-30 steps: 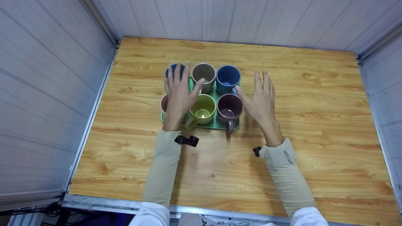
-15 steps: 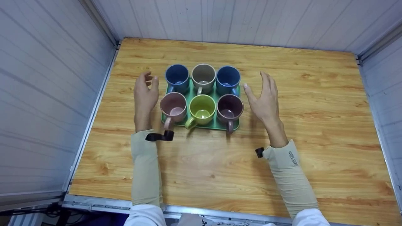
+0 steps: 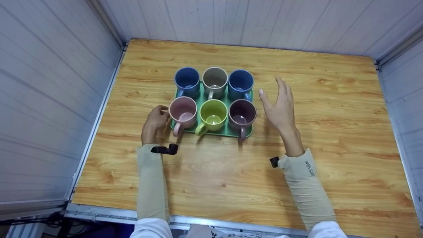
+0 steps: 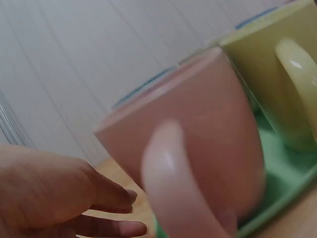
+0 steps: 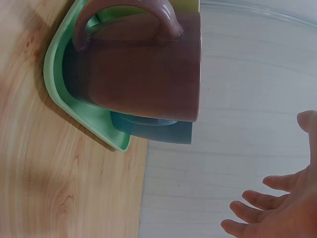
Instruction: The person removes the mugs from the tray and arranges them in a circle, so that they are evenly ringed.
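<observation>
A green tray (image 3: 224,131) carries several mugs in two rows. The near row has a pink mug (image 3: 183,113), a yellow-green mug (image 3: 213,115) and a dark purple mug (image 3: 242,114). Behind them stand a blue mug (image 3: 187,82), a grey-brown mug (image 3: 214,82) and another blue mug (image 3: 241,84). My left hand (image 3: 156,120) is low by the tray's left side, nearest the pink mug, with bent fingers; the left wrist view shows nothing between fingers (image 4: 111,228) and thumb. My right hand (image 3: 281,109) hovers right of the tray, fingers extended and thumb spread.
The tray sits on a wood-patterned table (image 3: 333,132), left of its middle. White panel walls (image 3: 257,23) enclose the table at the back and both sides. A metal edge (image 3: 109,213) runs along the table's front.
My left hand has moved from above the mugs out to the left, then down and nearer to the tray's side. My right hand has shifted slightly rightward. The mugs and tray stay put.
</observation>
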Tool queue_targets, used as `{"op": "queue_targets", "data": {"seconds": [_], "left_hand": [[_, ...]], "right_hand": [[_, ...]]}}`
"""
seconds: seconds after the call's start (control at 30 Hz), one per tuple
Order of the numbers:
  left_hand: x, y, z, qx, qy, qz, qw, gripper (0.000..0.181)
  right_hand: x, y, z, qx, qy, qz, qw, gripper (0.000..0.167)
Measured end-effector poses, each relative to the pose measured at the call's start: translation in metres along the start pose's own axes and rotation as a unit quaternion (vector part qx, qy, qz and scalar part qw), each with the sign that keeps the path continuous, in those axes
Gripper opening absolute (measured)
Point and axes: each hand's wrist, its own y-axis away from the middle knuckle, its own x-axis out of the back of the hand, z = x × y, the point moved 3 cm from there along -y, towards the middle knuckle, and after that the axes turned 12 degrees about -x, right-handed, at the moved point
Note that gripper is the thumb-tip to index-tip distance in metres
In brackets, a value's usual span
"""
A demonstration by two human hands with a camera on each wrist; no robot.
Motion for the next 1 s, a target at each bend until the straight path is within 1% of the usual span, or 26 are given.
{"op": "queue_targets", "data": {"seconds": [0.07,0.13,0.23,0.3,0.4,0.47,0.6,0.7,0.87,1.0], "left_hand": [[-0.006,-0.002,-0.006,0.005,0.002,-0.01,0.9999,0.044],[-0.01,-0.004,-0.01,-0.002,-0.001,-0.008,1.0,0.043],[-0.015,-0.007,-0.014,-0.013,0.007,0.007,0.9999,0.043],[-0.017,-0.008,-0.017,-0.02,0.007,0.019,0.9996,0.047],[-0.018,-0.008,-0.019,-0.028,0.005,0.03,0.9991,0.049],[-0.018,-0.008,-0.02,-0.033,0.001,0.03,0.999,0.049],[-0.02,-0.006,-0.02,-0.025,0.023,0.026,0.9991,0.045],[-0.022,-0.005,-0.02,-0.008,0.053,0.029,0.9981,0.043],[-0.023,-0.004,-0.022,0.001,0.071,0.037,0.9968,0.041],[-0.023,-0.004,-0.023,0.018,0.087,0.038,0.9953,0.042]], "right_hand": [[-0.003,0.001,0.001,-0.002,0.0,-0.005,1.0,0.078],[-0.006,0.002,0.002,-0.007,0.003,-0.016,0.9998,0.081],[-0.013,0.004,0.003,-0.017,0.008,-0.041,0.999,0.085],[-0.017,0.006,0.004,-0.021,0.014,-0.055,0.9982,0.088],[-0.022,0.009,0.006,-0.018,0.019,-0.067,0.9974,0.091],[-0.024,0.011,0.008,-0.012,0.021,-0.071,0.9972,0.091],[-0.03,0.015,0.012,-0.002,0.025,-0.083,0.9962,0.093],[-0.035,0.019,0.015,0.002,0.029,-0.091,0.9954,0.094],[-0.043,0.024,0.019,0.01,0.036,-0.096,0.9947,0.094],[-0.049,0.029,0.02,0.014,0.04,-0.103,0.9938,0.096]]}}
